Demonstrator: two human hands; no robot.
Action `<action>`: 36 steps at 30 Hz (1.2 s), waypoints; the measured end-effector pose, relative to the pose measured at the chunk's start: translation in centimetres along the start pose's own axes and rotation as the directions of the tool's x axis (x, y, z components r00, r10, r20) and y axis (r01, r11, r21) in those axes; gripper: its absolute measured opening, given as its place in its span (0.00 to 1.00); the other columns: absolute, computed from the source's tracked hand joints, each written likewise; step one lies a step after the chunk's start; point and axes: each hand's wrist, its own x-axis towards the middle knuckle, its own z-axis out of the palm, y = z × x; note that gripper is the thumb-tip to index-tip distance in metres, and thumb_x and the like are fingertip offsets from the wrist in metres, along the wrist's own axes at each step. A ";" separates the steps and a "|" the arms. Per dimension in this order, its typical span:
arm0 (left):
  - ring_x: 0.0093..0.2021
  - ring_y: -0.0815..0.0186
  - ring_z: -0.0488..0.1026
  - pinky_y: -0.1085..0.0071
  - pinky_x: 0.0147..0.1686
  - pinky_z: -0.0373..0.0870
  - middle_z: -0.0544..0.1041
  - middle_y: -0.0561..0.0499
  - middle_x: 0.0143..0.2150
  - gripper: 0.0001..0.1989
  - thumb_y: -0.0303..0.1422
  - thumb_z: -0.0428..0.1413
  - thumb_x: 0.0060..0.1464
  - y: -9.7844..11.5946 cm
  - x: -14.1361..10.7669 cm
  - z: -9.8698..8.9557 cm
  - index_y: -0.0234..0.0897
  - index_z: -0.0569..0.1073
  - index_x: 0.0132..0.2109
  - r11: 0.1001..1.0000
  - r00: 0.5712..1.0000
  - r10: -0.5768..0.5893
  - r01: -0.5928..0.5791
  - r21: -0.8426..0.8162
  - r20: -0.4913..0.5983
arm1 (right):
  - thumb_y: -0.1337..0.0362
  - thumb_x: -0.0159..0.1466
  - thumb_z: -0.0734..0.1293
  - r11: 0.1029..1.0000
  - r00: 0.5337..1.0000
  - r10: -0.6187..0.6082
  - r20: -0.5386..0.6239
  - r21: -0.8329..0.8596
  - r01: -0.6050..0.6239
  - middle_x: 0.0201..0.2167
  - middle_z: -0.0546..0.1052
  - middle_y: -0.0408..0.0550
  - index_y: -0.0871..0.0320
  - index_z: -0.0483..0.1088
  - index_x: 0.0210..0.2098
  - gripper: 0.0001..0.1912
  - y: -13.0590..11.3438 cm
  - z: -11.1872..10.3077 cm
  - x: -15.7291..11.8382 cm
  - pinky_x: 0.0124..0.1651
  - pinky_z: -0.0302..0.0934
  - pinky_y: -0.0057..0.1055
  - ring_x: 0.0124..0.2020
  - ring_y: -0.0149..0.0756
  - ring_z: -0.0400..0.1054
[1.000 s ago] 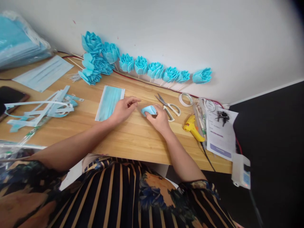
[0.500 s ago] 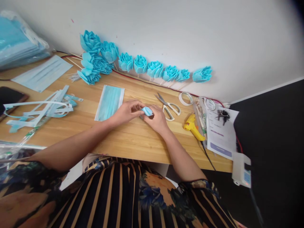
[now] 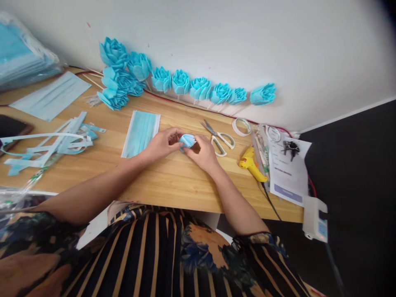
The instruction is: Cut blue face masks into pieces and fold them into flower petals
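Note:
Between my two hands is a small folded light-blue piece (image 3: 187,140), its layered edges fanned toward the right. My left hand (image 3: 165,142) pinches it from the left with thumb and fingers. From the right, the fingertips of my right hand (image 3: 203,152) are closed on it too. A flat blue pleated mask (image 3: 140,133) lies on the wooden table (image 3: 173,185), just left of my left hand. Scissors (image 3: 219,138) with white handles rest open to the right of my right hand.
Several blue flowers on sticks (image 3: 181,82) lean along the wall. Cut strips (image 3: 62,140), a mask sheet (image 3: 51,95) and a bagged stack (image 3: 24,53) are at left. At right are a tape roll (image 3: 241,127), yellow glue gun (image 3: 252,164), paper (image 3: 286,173) and keys (image 3: 291,149).
The folded blue piece has shifted slightly left and up and turned, showing more of its layered edges. Both hands have moved a little with it.

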 end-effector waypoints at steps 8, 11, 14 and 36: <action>0.34 0.67 0.72 0.69 0.36 0.71 0.76 0.49 0.35 0.10 0.34 0.57 0.53 0.6 -0.2 -0.1 0.34 0.74 0.41 0.999 0.999 0.026 -0.026 0.035 -0.022 | 0.61 0.60 0.69 0.999 0.999 0.003 -0.050 0.046 -0.001 0.34 0.75 0.48 0.54 0.67 0.34 0.07 -0.5 -0.3 -0.1 0.43 0.60 0.37 0.38 0.41 0.68; 0.37 0.66 0.73 0.68 0.40 0.70 0.77 0.48 0.38 0.10 0.34 0.57 0.53 0.9 -0.2 -0.3 0.35 0.74 0.41 0.997 0.996 0.066 -0.064 0.044 -0.053 | 0.62 0.61 0.68 0.997 0.996 0.017 -0.093 0.078 -0.009 0.34 0.75 0.48 0.54 0.68 0.35 0.05 -0.6 -0.4 -0.1 0.43 0.60 0.37 0.37 0.40 0.68; 0.37 0.65 0.72 0.68 0.41 0.70 0.77 0.48 0.37 0.09 0.35 0.57 0.53 0.8 -0.2 -0.4 0.35 0.74 0.40 0.991 0.998 0.061 -0.059 0.117 -0.014 | 0.62 0.60 0.69 0.999 0.999 0.008 -0.044 0.052 -0.005 0.33 0.75 0.48 0.55 0.68 0.33 0.05 -0.3 -0.2 0.0 0.43 0.60 0.37 0.37 0.41 0.67; 0.32 0.69 0.70 0.73 0.31 0.64 0.76 0.50 0.34 0.10 0.33 0.54 0.54 1.2 -0.5 0.3 0.32 0.74 0.42 0.996 0.999 0.031 -0.033 0.089 0.024 | 0.53 0.59 0.70 0.772 0.962 0.269 0.045 0.587 -0.244 0.31 0.75 0.43 0.56 0.72 0.38 0.14 -0.6 -0.3 -0.3 0.39 0.63 0.31 0.32 0.31 0.67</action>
